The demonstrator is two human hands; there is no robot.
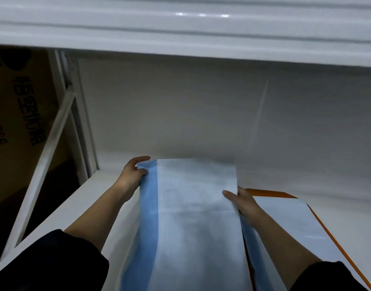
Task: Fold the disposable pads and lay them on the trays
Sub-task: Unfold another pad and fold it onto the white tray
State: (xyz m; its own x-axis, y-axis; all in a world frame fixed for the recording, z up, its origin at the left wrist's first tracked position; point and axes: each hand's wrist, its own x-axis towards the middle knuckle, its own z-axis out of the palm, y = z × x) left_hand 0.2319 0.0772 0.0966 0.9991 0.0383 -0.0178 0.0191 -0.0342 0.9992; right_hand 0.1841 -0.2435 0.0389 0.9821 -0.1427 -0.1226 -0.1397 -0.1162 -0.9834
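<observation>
Long white pad (193, 217) with blue left border lies lengthwise along white shelf (306, 181), far end raised slightly. Left hand (132, 175) pinches pad's far left corner, thumb on top. Right hand (243, 202) grasps pad's right edge, thumb over white face. Orange tray (272, 193) at shelf's right edge, beside pad, carrying second pad (289, 225). Cardboard box (18, 114) beyond shelf's left edge.

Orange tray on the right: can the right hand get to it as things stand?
Probably yes. The right hand lies beside the orange tray, nothing between them, but it is pinching the edge of the pad and would have to let go first.
</observation>
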